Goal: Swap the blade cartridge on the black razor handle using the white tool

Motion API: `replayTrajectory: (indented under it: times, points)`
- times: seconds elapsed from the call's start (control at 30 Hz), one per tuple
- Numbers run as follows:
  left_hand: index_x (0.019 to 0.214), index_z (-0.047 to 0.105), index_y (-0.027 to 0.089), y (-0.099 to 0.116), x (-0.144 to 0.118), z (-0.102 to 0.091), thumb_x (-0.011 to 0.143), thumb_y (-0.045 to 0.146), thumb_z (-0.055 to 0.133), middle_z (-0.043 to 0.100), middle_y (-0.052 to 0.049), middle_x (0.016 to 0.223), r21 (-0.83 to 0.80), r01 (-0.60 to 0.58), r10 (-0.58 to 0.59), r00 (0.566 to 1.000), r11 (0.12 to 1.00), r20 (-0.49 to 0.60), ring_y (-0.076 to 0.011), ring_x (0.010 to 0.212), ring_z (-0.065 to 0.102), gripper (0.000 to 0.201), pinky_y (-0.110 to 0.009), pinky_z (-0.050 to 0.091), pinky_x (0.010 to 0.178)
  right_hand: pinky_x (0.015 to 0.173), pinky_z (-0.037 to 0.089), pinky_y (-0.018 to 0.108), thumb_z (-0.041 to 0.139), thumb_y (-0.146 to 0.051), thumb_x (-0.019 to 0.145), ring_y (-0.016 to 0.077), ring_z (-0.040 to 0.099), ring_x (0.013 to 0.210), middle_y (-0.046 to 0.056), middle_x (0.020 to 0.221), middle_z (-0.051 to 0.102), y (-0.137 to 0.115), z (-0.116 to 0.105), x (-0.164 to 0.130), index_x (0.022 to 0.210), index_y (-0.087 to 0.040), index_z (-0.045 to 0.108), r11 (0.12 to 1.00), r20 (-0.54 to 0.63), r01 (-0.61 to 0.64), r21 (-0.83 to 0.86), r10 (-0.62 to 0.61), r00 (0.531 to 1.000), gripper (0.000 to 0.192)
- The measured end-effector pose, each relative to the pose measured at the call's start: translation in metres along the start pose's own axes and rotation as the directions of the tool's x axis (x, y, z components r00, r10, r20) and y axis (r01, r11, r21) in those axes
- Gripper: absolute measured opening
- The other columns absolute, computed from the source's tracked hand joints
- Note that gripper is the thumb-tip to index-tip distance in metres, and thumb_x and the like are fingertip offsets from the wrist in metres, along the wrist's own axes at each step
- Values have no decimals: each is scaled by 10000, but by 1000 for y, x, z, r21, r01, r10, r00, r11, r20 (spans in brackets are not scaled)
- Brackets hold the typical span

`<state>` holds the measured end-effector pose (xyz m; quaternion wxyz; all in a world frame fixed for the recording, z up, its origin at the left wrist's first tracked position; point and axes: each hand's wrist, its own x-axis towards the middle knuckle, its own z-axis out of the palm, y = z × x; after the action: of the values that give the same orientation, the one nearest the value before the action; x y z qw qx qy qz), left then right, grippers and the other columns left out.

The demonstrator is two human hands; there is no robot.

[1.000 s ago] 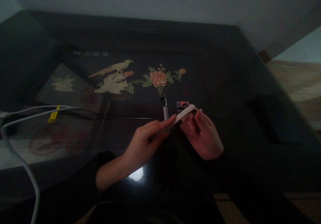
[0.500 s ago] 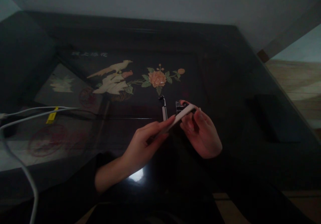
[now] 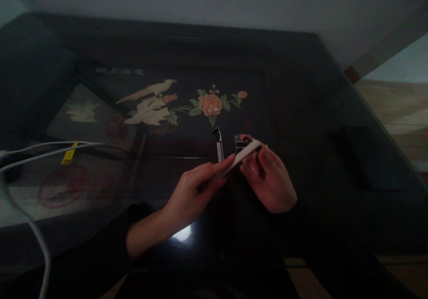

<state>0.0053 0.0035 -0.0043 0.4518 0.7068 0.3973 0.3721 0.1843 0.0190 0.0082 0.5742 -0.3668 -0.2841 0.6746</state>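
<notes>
Edge-on between my hands is a slim, pale flat object [image 3: 246, 152], tilted up toward the right; I cannot tell its kind. My left hand [image 3: 190, 189] pinches its lower end between thumb and fingers. At the upper end, my right hand [image 3: 269, 176] has its fingers curled against it. A dark, shiny piece [image 3: 241, 142] shows just behind that end, partly hidden; whether it is joined to the pale object is unclear. Beyond my left fingertips, a narrow white-and-black shape [image 3: 219, 147] appears on the glossy surface, possibly a reflection.
The dark, glossy table [image 3: 301, 111] bears a bird picture [image 3: 149, 111] and a flower picture [image 3: 210, 105]. White cables [image 3: 36, 227] with a yellow tag [image 3: 69, 153] run along the left. A dark rectangular shape [image 3: 371, 158] lies at the right. A wall [image 3: 200, 0] stands behind.
Both hands keep nearly the same place and hold on the pale object. A little more of the dark piece's reddish part shows near my right fingertips.
</notes>
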Motion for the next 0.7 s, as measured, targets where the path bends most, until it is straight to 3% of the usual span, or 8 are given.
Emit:
replayTrajectory:
  times: [0.4, 0.7]
  points:
    - [1388, 553, 234, 4, -2, 0, 931, 181, 569, 726, -51, 985, -47, 33, -31, 999, 998, 34, -144, 792, 625, 461, -237, 495, 702, 422, 242, 213, 807, -444, 710, 60, 283, 440, -92, 483, 420, 1, -1, 0, 1000, -205, 721, 999, -42, 33, 3, -33, 999, 386]
    - [1357, 585, 224, 1, 1, 0, 915, 146, 575, 697, -14, 866, 0, 3, -3, 1000, 1000, -29, -132, 765, 612, 448, -220, 478, 692, 426, 241, 204, 798, -424, 735, 62, 252, 461, -81, 514, 435, 0, 2, -1, 976, -188, 717, 998, 7, 14, 55, -14, 1000, 346]
